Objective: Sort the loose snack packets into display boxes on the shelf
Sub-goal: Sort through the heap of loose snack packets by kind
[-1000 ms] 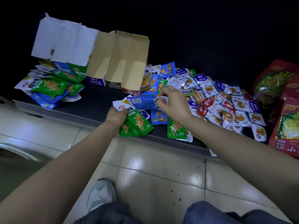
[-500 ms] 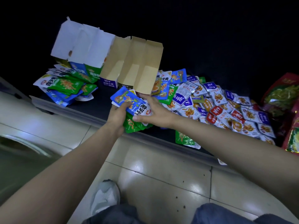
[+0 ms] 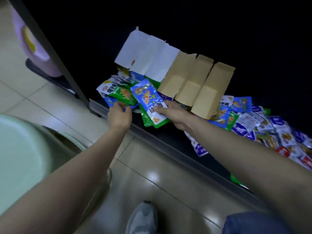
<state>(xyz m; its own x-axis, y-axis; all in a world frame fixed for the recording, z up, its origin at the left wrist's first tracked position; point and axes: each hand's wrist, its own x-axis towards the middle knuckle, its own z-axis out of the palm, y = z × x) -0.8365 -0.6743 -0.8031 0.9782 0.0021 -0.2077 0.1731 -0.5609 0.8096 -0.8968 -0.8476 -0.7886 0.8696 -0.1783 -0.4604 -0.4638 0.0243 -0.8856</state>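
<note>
Two hands reach to the dark shelf (image 3: 168, 139), and we take as our landmark the three brown cardboard display boxes (image 3: 194, 85), which stand open with their flaps up. Just in front of the left end of these boxes, our right hand (image 3: 174, 114) grips a small stack of snack packets (image 3: 148, 100). It has a blue foil packet on top and green ones beneath, and the thumb lies over the white lower end. The stack is tilted, and its upper end points toward the white display boxes (image 3: 145, 54) that touch the brown ones on their left.

Farther left of the brown boxes, in front of the white ones, lies a heap of green and blue packets (image 3: 118, 92). Our left hand (image 3: 119, 115) is at its near edge with fingers curled. Through the blur we cannot tell whether they hold a packet.

To the right of the brown boxes, a wide spread of smaller blue, white and red packets (image 3: 263, 130) covers the shelf. Below the boxes, off the shelf, we see glossy beige floor tiles (image 3: 152, 171) and a grey shoe (image 3: 141, 217). Far to the left is a pale green round basin (image 3: 20, 157).
</note>
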